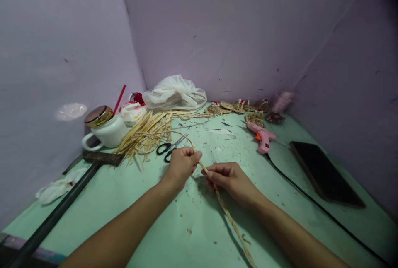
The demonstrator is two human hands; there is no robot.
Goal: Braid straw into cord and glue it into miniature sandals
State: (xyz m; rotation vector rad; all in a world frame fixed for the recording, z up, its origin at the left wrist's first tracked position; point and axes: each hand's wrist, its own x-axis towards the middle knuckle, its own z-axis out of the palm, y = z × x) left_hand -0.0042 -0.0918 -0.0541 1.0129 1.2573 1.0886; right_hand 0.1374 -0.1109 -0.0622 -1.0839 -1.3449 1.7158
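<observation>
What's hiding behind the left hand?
Just past the left hand lie scissors, with blades and black handles showing on the green table. The hand may hide a bit of one handle. The patch right behind it is covered, so I can't tell what's there.

The left hand and right hand are bare; both forearms are uncovered as far as they show.
</observation>
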